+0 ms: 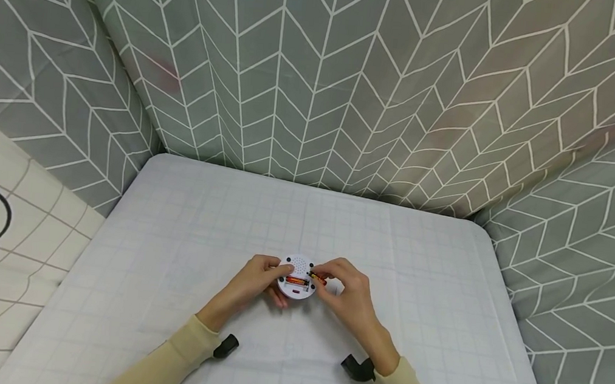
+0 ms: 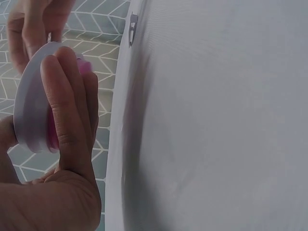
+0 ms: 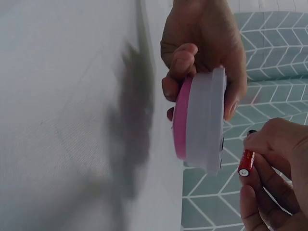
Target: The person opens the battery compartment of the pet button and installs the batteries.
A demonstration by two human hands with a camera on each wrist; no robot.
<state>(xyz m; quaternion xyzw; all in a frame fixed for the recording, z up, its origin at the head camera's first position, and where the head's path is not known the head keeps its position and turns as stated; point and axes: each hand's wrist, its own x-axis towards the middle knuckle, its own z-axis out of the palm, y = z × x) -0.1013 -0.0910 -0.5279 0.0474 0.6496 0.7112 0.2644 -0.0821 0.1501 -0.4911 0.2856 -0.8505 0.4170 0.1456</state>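
Observation:
A round white device [image 1: 299,263] with a pink front [image 3: 181,120] is held above the table by my left hand [image 1: 256,279], thumb on the back and fingers around the pink side. Its back faces up in the head view, with small holes and an uncovered battery compartment. One red battery [image 1: 296,281] lies in that compartment. My right hand [image 1: 347,287] pinches a second red battery [image 3: 246,161] between thumb and fingers, at the right rim of the device. In the left wrist view the device [image 2: 36,106] hides most of the right hand.
A white cloth covers the table [image 1: 218,208]. Grey patterned curtains [image 1: 317,83] hang behind it and at the sides. A small metal clip [image 2: 133,30] sits by the table edge in the left wrist view. Black wrist mounts [image 1: 359,368] stick out from both sleeves.

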